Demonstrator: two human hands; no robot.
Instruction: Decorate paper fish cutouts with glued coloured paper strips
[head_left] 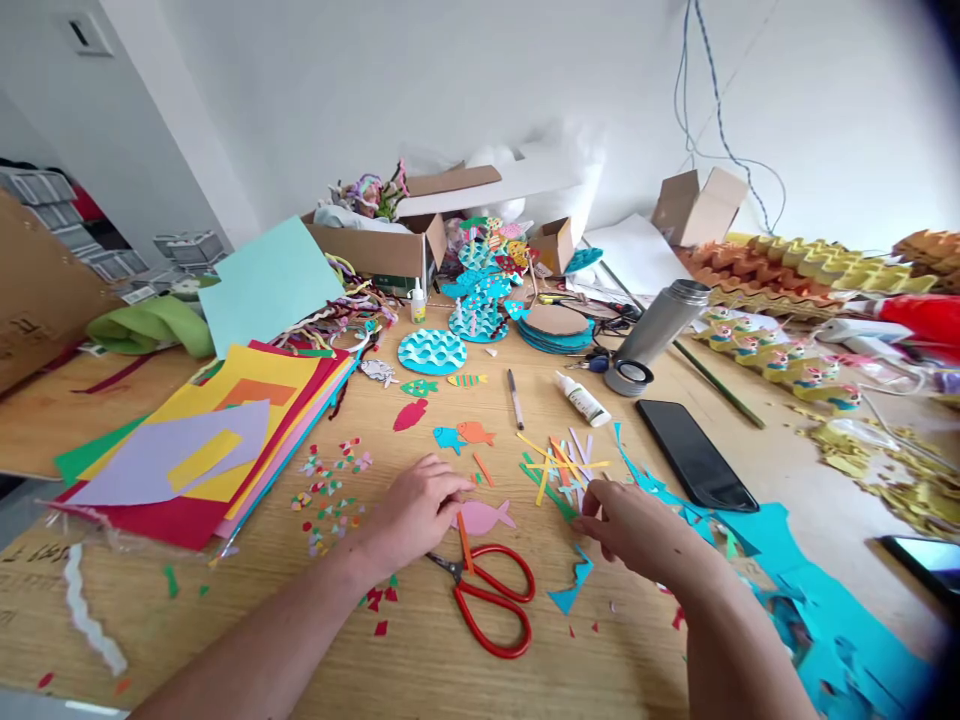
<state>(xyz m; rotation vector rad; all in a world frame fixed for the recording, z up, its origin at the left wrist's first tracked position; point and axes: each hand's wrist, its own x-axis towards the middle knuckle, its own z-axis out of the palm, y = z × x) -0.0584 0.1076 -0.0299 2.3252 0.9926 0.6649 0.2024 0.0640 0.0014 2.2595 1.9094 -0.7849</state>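
Observation:
My left hand [420,500] rests on the table with bent, closed fingers at the left end of a pink paper fish [486,516]; what they hold, if anything, is hidden. An orange paper strip [465,538] lies between that hand and the red-handled scissors [495,600]. My right hand [630,520] has its fingers pinched together at the lower edge of a pile of coloured paper strips [562,465], by the end of a green strip [553,492]. I cannot see what is in the pinch. Beyond the hands lie orange [476,432] and blue [448,438] paper fish.
Coloured paper sheets [202,430] are stacked at left, beside small paper confetti [330,500]. A glue bottle [583,400], pen [515,400], phone [697,455] and metal flask [664,325] stand or lie ahead. Blue scraps [817,590] spread at right. Boxes [375,245] line the wall.

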